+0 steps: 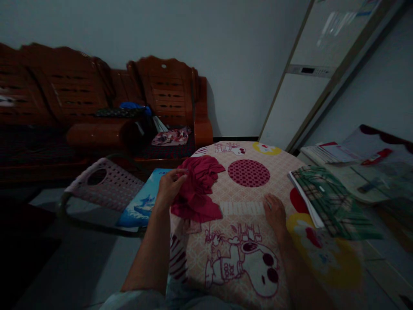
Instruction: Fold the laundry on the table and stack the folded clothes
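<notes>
A crumpled crimson cloth (201, 183) lies on the left part of a round table with a patterned cover (222, 241). My left hand (171, 186) is at the cloth's left edge, its fingers bent and pinched together on the fabric. The exact grip is partly hidden by the hand itself. My right hand (275, 210) rests on the table cover at the right end of a pale, ribbed strip (241, 208), with the fingers stretched out and nothing held. A small pale pink piece of fabric (191, 226) shows under the crimson cloth's lower edge.
On the table's right side lies a green plaid cloth (332, 200) over white sheets. A pink woven chair (108, 183) with a blue picture book (145, 202) stands left. Behind are wooden sofas (167, 86) and a tall white cabinet unit (290, 103); a cluttered side table (364, 189) stands right.
</notes>
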Demonstrator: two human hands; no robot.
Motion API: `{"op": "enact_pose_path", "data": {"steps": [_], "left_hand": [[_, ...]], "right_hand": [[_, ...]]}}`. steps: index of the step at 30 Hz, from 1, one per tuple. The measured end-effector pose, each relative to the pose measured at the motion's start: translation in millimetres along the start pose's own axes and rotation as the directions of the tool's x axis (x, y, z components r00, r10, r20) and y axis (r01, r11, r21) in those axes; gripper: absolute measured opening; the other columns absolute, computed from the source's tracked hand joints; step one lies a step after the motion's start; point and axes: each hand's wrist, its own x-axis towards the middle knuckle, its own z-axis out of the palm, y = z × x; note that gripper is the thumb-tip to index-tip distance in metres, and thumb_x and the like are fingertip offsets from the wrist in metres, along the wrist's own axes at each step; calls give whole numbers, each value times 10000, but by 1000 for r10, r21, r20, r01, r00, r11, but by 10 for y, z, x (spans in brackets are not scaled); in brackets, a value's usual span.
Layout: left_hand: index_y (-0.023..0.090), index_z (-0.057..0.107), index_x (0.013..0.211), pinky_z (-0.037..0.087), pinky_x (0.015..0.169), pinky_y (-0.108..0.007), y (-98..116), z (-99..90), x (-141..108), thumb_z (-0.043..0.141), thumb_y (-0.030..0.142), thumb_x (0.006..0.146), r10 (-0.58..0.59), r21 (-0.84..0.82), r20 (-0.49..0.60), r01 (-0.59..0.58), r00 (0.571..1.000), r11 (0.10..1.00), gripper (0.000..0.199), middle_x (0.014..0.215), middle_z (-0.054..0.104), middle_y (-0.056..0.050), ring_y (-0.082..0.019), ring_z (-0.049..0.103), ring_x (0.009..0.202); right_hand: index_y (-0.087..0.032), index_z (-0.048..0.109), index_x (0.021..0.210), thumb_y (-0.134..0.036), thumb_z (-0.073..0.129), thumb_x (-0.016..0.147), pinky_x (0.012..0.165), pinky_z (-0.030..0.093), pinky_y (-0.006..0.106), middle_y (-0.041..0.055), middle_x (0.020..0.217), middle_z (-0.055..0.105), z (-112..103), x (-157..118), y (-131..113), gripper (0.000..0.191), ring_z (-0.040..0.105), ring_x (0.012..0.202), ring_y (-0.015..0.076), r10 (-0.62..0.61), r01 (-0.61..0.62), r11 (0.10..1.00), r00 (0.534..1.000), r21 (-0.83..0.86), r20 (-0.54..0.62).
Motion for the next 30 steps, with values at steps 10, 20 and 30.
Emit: {"op": "enact_pose_path", "data": {"steps": [10, 20, 30], "left_hand": [[157, 752, 821, 455, 632, -202, 919, 640, -524, 783, 394, 725, 192, -696, 244, 34, 951, 718, 258, 778, 702, -26, -121, 615, 700], [141, 749, 897, 426, 495, -166, 926, 679, -512, 784, 373, 728, 129, -722, 273, 115, 953, 682, 289, 678, 668, -4, -70, 556, 524], [175, 604, 1285, 494, 1010, -459, 412, 1214, -483, 750, 301, 724, 375, -279, 405, -277, 834, 919, 593, 1293, 622, -133, -297, 604, 1183]], "right_hand": [[-223, 573, 1327, -346, 719, 734, 1012, 473, 424, 85, 1276, 650, 139, -150, -1564, 623, 599, 1153, 260, -94, -129, 788, 941, 602, 325], [-194, 746, 894, -306, 684, 679, 733, 541, 334, 46, 873, 766, -462, 141, -1088, 250, 690, 766, 217, 409, -412, 138, 852, 900, 328], [-175, 745, 824, -318, 781, 581, 701, 535, 334, 38, 806, 760, -503, 25, -672, 284, 679, 714, 209, 583, -402, 174, 778, 899, 235]]}}
